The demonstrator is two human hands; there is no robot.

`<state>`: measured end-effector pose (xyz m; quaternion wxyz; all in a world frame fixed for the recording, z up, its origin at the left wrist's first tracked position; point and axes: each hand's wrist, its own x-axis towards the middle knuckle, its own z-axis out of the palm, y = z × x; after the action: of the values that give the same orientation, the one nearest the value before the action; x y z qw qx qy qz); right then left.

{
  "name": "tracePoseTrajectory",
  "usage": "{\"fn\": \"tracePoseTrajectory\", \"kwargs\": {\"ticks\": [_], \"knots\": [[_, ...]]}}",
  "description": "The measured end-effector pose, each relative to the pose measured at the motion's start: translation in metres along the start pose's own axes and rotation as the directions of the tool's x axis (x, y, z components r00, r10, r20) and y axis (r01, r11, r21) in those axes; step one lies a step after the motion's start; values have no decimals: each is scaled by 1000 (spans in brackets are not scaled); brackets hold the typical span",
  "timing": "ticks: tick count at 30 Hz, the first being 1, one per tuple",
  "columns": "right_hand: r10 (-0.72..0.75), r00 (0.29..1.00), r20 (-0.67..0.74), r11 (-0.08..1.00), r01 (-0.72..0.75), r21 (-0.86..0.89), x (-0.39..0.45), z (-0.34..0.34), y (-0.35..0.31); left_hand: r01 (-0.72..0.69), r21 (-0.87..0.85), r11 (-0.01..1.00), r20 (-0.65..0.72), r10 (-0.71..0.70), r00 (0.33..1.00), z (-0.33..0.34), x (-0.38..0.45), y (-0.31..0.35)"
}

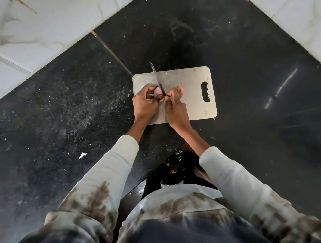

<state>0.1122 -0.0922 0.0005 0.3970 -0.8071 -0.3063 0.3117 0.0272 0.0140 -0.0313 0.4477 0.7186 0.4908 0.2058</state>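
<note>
In the middle of the frame, on the board (190, 98), the left hand (145, 104) curls its fingers round the pink onion (158, 91) and the right hand (176, 110) grips the knife (156, 76), so it is best to cut slowly, with fingertips tucked back from the blade.

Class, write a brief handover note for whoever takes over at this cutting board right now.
Left hand grips a small pinkish onion over the cutting board.
Right hand holds the knife, with the blade against the onion and the tip pointing away.
Done: no slices show on the board.
Left: probably the trimming and all the cutting.
</note>
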Motion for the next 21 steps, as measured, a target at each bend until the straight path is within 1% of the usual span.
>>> {"fn": "tracePoseTrajectory", "kwargs": {"ticks": [9,12,15,18,21], "knots": [[-72,995,-62,997,71,-14,-20,4,22,8,18,1000,-45,-7,999,3,-1,3],[-47,998,-53,999,47,3,-10,8,21,-1,35,999,-32,2,999,3,-2,4],[-43,998,-42,997,40,-64,-9,10,22,-25,28,999,-32,25,999,4,-1,0],[-106,992,-73,978,91,-185,-23,10,34,-26,34,999,-35,28,999,3,0,-1],[-133,987,-85,968,111,-227,-35,10,44,-12,32,999,-49,13,999,5,1,-3]]}}
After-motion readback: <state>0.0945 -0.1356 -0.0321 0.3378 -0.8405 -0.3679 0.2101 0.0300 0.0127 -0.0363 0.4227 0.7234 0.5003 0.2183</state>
